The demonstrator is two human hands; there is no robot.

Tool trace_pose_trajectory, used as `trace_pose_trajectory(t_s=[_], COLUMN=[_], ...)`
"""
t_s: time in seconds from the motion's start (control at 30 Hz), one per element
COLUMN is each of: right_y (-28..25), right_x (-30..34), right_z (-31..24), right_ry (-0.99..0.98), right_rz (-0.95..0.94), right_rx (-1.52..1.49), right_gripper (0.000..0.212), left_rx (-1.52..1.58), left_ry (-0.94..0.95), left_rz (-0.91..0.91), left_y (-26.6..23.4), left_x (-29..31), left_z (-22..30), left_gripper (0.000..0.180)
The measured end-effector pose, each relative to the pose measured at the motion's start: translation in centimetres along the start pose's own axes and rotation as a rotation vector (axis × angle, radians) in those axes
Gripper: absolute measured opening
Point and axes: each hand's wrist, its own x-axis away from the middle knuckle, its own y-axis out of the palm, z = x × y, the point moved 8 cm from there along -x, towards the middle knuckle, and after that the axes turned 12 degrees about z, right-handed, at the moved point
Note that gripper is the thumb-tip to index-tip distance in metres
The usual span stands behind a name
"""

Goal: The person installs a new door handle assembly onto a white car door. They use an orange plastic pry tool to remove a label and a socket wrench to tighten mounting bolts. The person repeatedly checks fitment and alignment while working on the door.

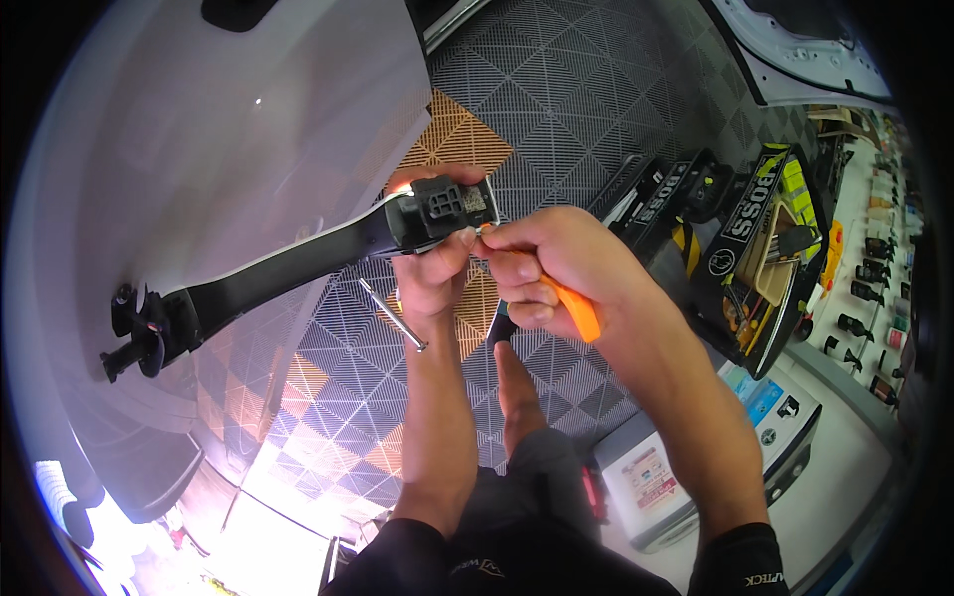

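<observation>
My left hand point(434, 273) is closed around the wide end of a car door handle point(298, 248), black on the side facing up with a pale edge. That end has a black block with square openings. The handle's narrow end, with black hooked parts, points to the left. A thin metal rod point(395, 316) sticks out beside my left wrist; its hold is hidden. In my right hand point(547, 268) is an orange pry tool point(576, 310), gripped in the curled fingers. My right thumb and index finger pinch at the handle's wide end, where a bit of orange shows.
A pale car panel point(229, 119) fills the left. On the right stand an open tool bag point(755, 248) with trays and tools, and a white box-shaped machine point(636, 497). Small bottles and parts line a white shelf point(855, 258). The floor point(556, 99) has grey and orange grid tiles.
</observation>
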Motion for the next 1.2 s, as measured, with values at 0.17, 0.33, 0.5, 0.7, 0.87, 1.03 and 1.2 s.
trace_pose_trajectory(t_s=[0.17, 0.33, 0.5, 0.7, 0.87, 1.03, 1.2], right_y=[0.1, 0.5, 1.8, 1.6, 1.9, 0.7, -2.1], right_x=[-1.0, -0.5, 1.3, 2.0, 3.2, 3.5, 4.0], right_z=[-0.4, -1.5, -2.0, -2.2, -3.0, -2.9, -0.4], right_ry=[-0.097, -0.666, -0.976, -0.984, -1.119, -1.020, -0.440], right_rz=[0.022, 0.414, 0.539, 0.662, 0.602, 0.443, 0.088], right_rx=[0.115, 0.639, 0.768, 0.864, 0.807, 0.598, 0.057], right_gripper=[0.024, 0.029, 0.032, 0.027, 0.026, 0.022, 0.032], left_rx=[0.070, 0.028, 0.040, 0.056, 0.130, 0.217, 0.303], left_ry=[-0.015, -0.024, -0.074, -0.006, -0.047, -0.021, 0.000], left_rz=[-0.006, 0.082, 0.162, 0.186, 0.178, 0.117, -0.120], left_y=[-0.2, -0.4, -0.3, 0.7, 1.1, 1.8, 2.9], left_x=[0.4, -0.1, -0.3, -0.5, -0.2, -0.1, -0.4], left_z=[0.0, -0.1, -0.1, 0.0, -0.5, -0.7, -0.6], left_gripper=[0.063, 0.060, 0.059, 0.059, 0.055, 0.056, 0.059])
